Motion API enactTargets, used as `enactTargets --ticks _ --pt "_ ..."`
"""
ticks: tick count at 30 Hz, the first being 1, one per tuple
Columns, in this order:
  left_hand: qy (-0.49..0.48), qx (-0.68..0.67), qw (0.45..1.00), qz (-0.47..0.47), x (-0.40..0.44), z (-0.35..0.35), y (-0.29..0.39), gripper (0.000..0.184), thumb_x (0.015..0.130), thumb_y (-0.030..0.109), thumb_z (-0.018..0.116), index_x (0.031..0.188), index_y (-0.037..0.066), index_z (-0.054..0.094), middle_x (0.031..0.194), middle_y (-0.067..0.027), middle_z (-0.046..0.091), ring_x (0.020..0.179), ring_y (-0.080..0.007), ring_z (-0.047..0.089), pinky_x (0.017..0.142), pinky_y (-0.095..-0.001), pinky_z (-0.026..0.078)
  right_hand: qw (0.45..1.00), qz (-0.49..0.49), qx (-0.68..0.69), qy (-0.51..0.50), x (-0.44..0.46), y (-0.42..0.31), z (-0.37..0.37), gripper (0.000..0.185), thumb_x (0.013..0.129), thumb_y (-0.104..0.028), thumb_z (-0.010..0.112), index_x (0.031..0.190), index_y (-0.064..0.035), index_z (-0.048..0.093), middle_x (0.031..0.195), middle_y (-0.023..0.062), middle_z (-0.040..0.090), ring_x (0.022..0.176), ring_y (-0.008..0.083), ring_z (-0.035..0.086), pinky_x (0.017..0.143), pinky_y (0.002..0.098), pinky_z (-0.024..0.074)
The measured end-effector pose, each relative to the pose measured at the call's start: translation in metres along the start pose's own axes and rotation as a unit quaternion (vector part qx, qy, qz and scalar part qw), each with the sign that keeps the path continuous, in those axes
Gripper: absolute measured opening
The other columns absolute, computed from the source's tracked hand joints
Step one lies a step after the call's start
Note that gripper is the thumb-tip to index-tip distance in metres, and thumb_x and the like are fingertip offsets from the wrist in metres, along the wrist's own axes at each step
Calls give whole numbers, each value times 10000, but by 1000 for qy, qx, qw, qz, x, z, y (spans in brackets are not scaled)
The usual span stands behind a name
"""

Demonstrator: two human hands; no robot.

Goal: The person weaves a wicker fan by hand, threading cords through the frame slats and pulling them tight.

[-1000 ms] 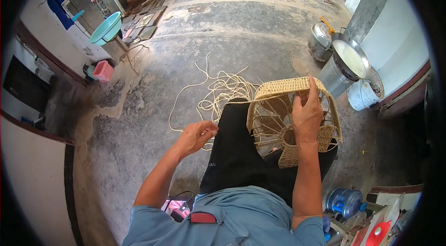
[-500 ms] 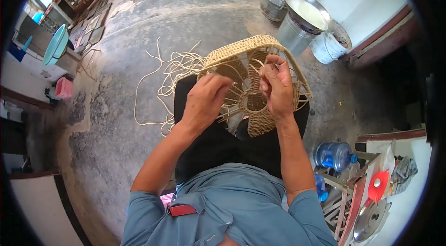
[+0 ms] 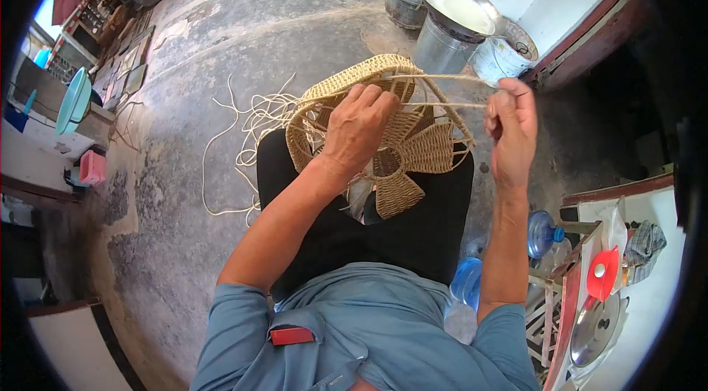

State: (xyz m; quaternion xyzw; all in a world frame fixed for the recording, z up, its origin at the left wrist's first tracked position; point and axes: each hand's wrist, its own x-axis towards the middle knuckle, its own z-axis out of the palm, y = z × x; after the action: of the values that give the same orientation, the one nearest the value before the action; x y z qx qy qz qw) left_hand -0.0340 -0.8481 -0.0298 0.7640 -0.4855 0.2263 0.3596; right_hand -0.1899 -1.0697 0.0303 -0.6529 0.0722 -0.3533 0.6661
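On the lap: woven basket point(image 3: 424, 149) resting on black trousers point(image 3: 354, 240).
Right hand point(image 3: 512, 122): at basket's three o'clock, fingers curled, pinching cord point(image 3: 450, 105).
Left hand point(image 3: 359, 125): over basket, fingers bent toward twelve-o'clock rim point(image 3: 361, 72); grip hidden, cannot tell.
Loose coil point(image 3: 274, 107): floor, basket's nine o'clock.
Cord step: apparently drawing slack through at rim; next move calls for steady basket, even tension.

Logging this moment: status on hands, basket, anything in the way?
Right hand gripping cord, stretched toward basket. Left hand at basket's rim, grip hidden. Basket over lap. Loose coils on floor, clear of hands.
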Motion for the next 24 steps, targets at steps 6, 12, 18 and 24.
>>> enactTargets --ticks 6,12,18,24 --pt "49 35 998 -24 3 12 8 78 978 104 763 1043 91 721 931 -63 675 908 -288 679 800 -418 569 989 -137 -27 46 -23 -27 61 330 1062 12 676 1369 -39 565 1156 79 726 976 139 723 872 306 584" --pt "48 91 994 -21 -3 13 14 155 926 89 743 1080 88 720 914 -62 623 887 -289 662 775 -411 562 972 -27 -232 22 -55 32 58 315 1056 -27 682 1365 -39 618 1160 84 775 901 140 737 821 321 605" --pt "-15 71 996 -46 -6 2 24 232 915 54 700 1145 64 731 1021 -102 615 1010 -311 645 885 -443 531 928 -94 -359 -36 -42 48 78 593 1059 -64 663 1625 -108 492 1267 192 789 1001 362 788 855 457 617" --pt "-68 74 993 -57 -4 -2 27 203 905 45 687 1103 52 734 1068 -132 607 1057 -339 613 906 -460 486 923 -93 -372 -37 -19 64 92 657 1095 -150 627 1708 -138 389 1176 221 787 1041 470 759 864 536 590"
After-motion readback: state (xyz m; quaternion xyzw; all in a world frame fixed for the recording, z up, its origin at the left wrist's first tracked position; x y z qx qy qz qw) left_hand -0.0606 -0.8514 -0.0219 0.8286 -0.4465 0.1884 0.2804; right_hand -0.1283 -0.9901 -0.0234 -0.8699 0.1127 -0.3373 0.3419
